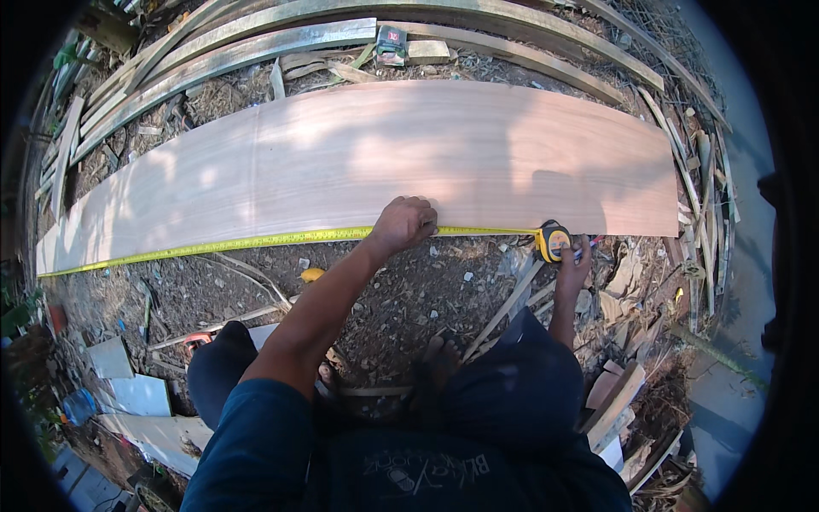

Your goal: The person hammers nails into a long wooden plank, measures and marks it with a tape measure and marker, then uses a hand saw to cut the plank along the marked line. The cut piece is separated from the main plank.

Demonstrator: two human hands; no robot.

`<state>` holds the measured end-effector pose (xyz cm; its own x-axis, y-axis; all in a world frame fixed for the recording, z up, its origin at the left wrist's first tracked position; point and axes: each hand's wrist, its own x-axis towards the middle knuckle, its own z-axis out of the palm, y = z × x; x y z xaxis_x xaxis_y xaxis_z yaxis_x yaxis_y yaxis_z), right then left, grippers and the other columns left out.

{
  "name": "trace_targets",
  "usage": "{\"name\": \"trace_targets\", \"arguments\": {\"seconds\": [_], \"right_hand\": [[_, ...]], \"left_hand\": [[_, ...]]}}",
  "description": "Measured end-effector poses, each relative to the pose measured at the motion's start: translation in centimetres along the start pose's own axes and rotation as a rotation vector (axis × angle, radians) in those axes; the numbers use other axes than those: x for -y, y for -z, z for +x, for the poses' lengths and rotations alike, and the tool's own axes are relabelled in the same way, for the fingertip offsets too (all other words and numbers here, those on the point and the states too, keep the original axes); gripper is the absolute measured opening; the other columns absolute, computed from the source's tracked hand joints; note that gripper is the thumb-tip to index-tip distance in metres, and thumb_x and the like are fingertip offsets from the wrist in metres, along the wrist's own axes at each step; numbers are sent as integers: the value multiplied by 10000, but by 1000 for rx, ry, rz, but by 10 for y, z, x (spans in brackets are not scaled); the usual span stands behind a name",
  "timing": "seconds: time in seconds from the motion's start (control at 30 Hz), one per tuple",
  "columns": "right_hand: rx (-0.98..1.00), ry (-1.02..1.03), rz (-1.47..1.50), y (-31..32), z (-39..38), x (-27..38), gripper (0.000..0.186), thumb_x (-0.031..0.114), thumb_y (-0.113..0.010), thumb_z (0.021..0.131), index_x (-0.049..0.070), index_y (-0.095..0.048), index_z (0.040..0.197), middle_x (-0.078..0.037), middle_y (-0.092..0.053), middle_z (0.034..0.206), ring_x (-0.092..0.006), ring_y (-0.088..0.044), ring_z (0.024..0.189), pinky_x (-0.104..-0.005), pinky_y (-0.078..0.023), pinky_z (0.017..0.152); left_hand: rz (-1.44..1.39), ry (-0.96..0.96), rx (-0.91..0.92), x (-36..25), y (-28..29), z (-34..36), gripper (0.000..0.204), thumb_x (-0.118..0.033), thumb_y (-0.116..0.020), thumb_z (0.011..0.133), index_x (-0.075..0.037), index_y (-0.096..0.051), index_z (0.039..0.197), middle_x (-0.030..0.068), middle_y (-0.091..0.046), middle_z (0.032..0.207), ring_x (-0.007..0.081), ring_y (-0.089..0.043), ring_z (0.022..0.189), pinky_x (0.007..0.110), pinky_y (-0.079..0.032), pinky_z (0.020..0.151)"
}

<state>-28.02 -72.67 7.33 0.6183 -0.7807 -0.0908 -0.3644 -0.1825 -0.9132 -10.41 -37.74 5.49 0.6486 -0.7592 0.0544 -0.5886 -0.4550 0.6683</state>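
A long, pale plywood sheet point(358, 145) lies on the ground in front of me. A yellow tape blade point(171, 251) runs along its near edge from the far left end to a yellow and black tape measure case point(553, 241) near the right end. My left hand point(403, 224) has its fingers curled and pressed on the blade at the edge, right of the sheet's middle. My right hand point(573, 266) grips the case, with a thin marker-like item point(593, 242) also in its fingers, partly hidden.
Long timber strips point(512, 55) lie beyond the sheet, with a small green-black box point(391, 47) among them. Dirt, wood scraps and a small yellow object point(311, 275) lie near my legs. A red-handled tool point(198, 341) is at left. A grey paved strip point(729, 401) runs along the right.
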Motion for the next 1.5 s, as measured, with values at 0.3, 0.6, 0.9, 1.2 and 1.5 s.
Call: {"name": "trace_targets", "arguments": {"seconds": [0.3, 0.6, 0.9, 1.2, 1.5], "right_hand": [[96, 96, -18, -6, -19, -12, 638, 42, -658, 869, 28, -390, 1448, -88, -514, 1241, -112, -560, 801, -241, -488, 673], [83, 357, -112, -9, -42, 20, 475, 35, -561, 937, 16, -448, 1398, -96, -604, 1070, -117, -601, 811, -251, -512, 753], [411, 38, 259, -29, -54, 88, 210, 219, -640, 974, 49, -518, 990, -6, -569, 714, -79, -553, 574, -221, -453, 533], [721, 73, 106, -77, -72, 72, 131, 76, -606, 925, 20, -584, 1041, -48, -653, 816, -107, -627, 685, -255, -512, 639], [688, 421, -168, -102, -75, 71, 134, 49, -638, 823, 13, -621, 951, -110, -682, 778, -187, -667, 675, -322, -523, 637]], "left_hand": [[32, 104, 39, -18, -10, 13, 231, -333, -694, 811, -116, -617, 804, 62, -635, 850, 268, -623, 913, 413, -443, 827], [69, 193, 22, -20, -21, 19, 285, -390, -713, 777, -117, -644, 820, 85, -671, 823, 284, -647, 881, 436, -452, 818], [42, 253, 208, -22, -7, 34, 316, -404, -718, 783, -98, -665, 842, 110, -698, 834, 313, -675, 845, 443, -501, 796], [83, 263, 242, -24, -6, 37, 354, -429, -712, 782, -84, -655, 840, 131, -696, 834, 339, -678, 839, 454, -515, 776], [63, 249, 231, -23, -4, 35, 350, -429, -705, 791, -93, -666, 878, 142, -700, 881, 339, -678, 865, 455, -515, 789]]}}
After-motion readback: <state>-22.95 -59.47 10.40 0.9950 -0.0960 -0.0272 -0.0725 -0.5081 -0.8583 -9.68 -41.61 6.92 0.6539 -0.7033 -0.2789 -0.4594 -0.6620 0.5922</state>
